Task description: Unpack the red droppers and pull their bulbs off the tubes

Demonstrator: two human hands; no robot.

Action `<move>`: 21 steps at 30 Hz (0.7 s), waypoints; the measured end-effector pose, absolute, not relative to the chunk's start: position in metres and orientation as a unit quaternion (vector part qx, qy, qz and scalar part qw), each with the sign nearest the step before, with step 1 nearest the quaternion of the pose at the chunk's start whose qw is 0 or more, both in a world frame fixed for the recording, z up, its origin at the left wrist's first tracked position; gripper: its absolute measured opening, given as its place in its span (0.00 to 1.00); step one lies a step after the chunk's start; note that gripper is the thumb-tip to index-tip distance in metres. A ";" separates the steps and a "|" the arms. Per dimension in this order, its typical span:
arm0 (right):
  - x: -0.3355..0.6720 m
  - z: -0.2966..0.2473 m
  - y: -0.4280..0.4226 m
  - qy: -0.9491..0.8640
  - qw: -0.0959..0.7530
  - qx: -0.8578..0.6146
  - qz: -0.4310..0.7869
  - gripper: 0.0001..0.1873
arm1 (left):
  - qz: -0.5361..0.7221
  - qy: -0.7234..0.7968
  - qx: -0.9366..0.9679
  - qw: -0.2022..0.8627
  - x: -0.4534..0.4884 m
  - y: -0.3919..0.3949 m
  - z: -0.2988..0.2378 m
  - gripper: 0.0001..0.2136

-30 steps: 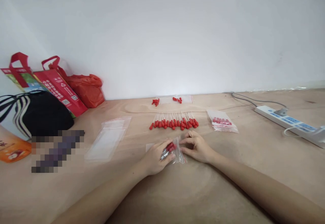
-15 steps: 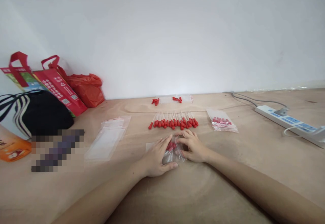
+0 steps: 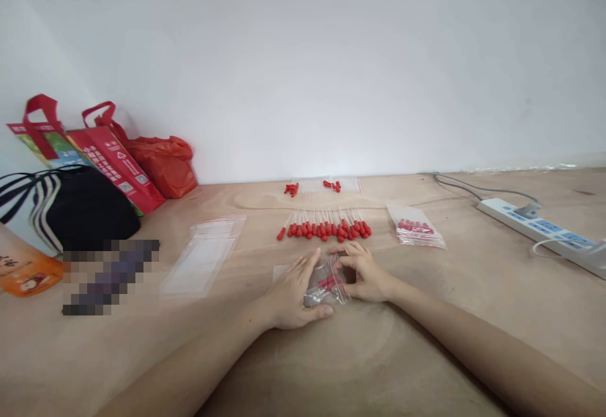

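A small clear zip bag (image 3: 326,284) with red-tipped sticks inside lies on the wooden table (image 3: 426,316) between my hands. My left hand (image 3: 291,294) holds its left side, fingers closed over it and thumb beneath. My right hand (image 3: 364,272) pinches the bag's right edge. Just beyond my hands lies a row of loose red-tipped sticks (image 3: 324,226).
A filled bag of sticks (image 3: 415,228) lies at the right, a stack of empty zip bags (image 3: 203,256) at the left. Small red pieces (image 3: 312,186) sit near the wall. A power strip (image 3: 540,228) is far right. Red shopping bags (image 3: 108,158) and a black bag (image 3: 76,209) stand far left.
Both hands have closed in on the small bag. The red sticks that poked out by my left hand now lie inside it.
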State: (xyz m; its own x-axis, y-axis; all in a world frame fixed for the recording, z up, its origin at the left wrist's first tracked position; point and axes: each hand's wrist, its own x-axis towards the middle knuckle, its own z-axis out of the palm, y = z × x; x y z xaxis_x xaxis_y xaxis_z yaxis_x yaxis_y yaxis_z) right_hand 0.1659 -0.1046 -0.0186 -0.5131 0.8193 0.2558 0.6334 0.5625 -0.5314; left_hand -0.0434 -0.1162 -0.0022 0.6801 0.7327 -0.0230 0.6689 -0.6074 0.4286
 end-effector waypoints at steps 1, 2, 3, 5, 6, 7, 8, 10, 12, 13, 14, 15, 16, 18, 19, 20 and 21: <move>0.169 -0.019 -0.104 -0.848 0.253 -0.425 0.191 0.12 | 0.068 0.396 0.892 0.205 -0.043 -0.117 -0.001 0.45; 0.172 -0.020 -0.103 -0.847 0.261 -0.421 0.194 0.12 | 0.058 0.398 0.892 0.204 -0.043 -0.117 0.001 0.45; 0.176 -0.020 -0.102 -0.846 0.268 -0.415 0.199 0.12 | 0.050 0.399 0.893 0.202 -0.043 -0.118 0.002 0.44; 0.184 -0.020 -0.100 -0.848 0.272 -0.402 0.212 0.13 | 0.040 0.398 0.895 0.196 -0.043 -0.118 0.003 0.44; 0.187 -0.020 -0.100 -0.850 0.271 -0.397 0.218 0.14 | 0.038 0.396 0.897 0.192 -0.043 -0.118 0.003 0.44; 0.189 -0.020 -0.100 -0.851 0.268 -0.393 0.221 0.15 | 0.035 0.393 0.899 0.189 -0.044 -0.118 0.002 0.43; 0.191 -0.019 -0.100 -0.853 0.266 -0.392 0.221 0.18 | 0.032 0.390 0.901 0.185 -0.044 -0.117 0.002 0.44; 0.191 -0.020 -0.101 -0.856 0.262 -0.391 0.214 0.22 | 0.027 0.385 0.905 0.180 -0.044 -0.117 0.001 0.44; 0.190 -0.020 -0.101 -0.861 0.254 -0.389 0.209 0.21 | 0.028 0.385 0.905 0.179 -0.044 -0.116 0.000 0.43; 0.189 -0.019 -0.101 -0.863 0.250 -0.387 0.210 0.18 | 0.029 0.386 0.905 0.179 -0.044 -0.116 0.000 0.43; 0.188 -0.019 -0.101 -0.863 0.247 -0.385 0.213 0.16 | 0.030 0.386 0.904 0.179 -0.044 -0.116 0.001 0.43; 0.188 -0.017 -0.101 -0.862 0.245 -0.386 0.218 0.14 | 0.030 0.386 0.904 0.179 -0.044 -0.116 0.001 0.43; 0.188 -0.016 -0.102 -0.858 0.244 -0.390 0.227 0.13 | 0.028 0.385 0.905 0.178 -0.044 -0.116 0.001 0.43; 0.192 -0.012 -0.102 -0.844 0.238 -0.408 0.253 0.10 | 0.022 0.384 0.906 0.176 -0.044 -0.116 0.001 0.43; 0.194 -0.010 -0.102 -0.834 0.234 -0.419 0.273 0.10 | 0.020 0.385 0.906 0.175 -0.044 -0.116 0.001 0.43; 0.198 -0.009 -0.102 -0.823 0.230 -0.426 0.297 0.10 | 0.020 0.386 0.905 0.176 -0.044 -0.115 0.001 0.43; 0.201 -0.008 -0.101 -0.812 0.228 -0.428 0.325 0.10 | 0.020 0.387 0.905 0.176 -0.044 -0.115 0.001 0.43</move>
State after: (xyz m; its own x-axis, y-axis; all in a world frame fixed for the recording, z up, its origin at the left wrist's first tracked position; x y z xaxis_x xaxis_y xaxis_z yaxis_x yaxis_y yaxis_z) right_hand 0.2013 -0.1013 -0.0082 -0.5294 0.8434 0.0919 0.5466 0.4219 -0.7233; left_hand -0.0441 -0.1151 0.0014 0.6995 0.7074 -0.1013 0.6936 -0.6380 0.3345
